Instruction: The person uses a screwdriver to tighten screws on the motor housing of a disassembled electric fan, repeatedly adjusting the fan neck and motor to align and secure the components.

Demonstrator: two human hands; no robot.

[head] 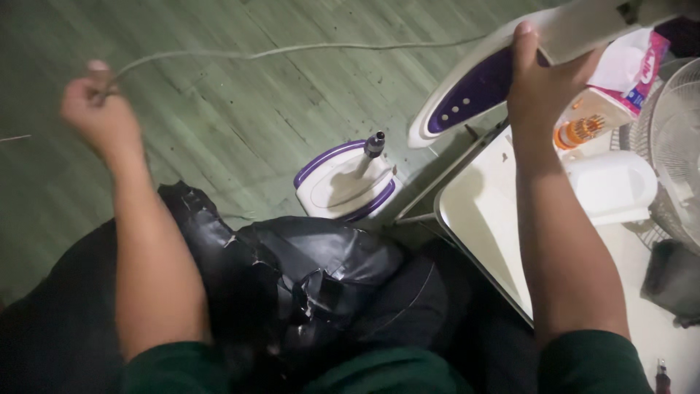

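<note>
My right hand (538,80) grips a white and purple steam iron (474,87), held in the air above the edge of a white table (481,219). My left hand (98,109) is raised at the left and pinches the iron's pale cord (292,51), which stretches across the view toward the iron. On the green wooden floor below stands a white and purple base unit (343,186) with a dark nozzle on top. A worn black bag (306,277) rests on my lap between my arms.
On the table lie a white roll (612,186), a pink and white packet (631,66) and an orange-capped bottle (576,133). A fan's wire grille (678,138) stands at the right edge. A dark object (671,281) lies at the table's right.
</note>
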